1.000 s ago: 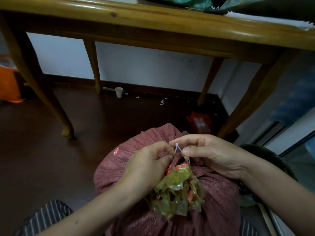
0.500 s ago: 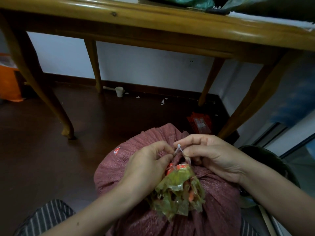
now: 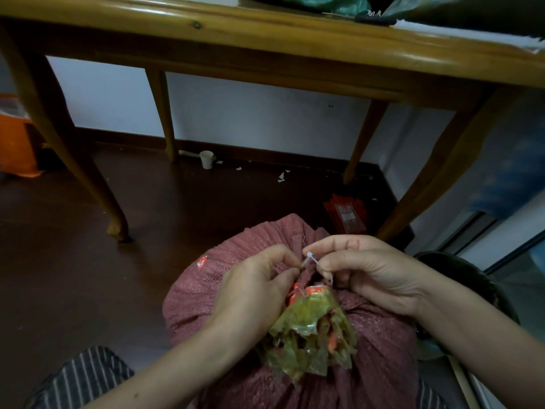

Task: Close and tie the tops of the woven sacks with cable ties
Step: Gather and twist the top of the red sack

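Left hand [image 3: 253, 287] and right hand [image 3: 362, 270] are both pinching the white cable tie [image 3: 313, 260] looping the red woven sack's [image 3: 206, 287] bunched neck.

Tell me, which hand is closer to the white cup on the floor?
Left. Both hands pinch the cable tie over the sack; the left hand is on the cup's side, the right hand farther right. The cup stands ahead by the wall.
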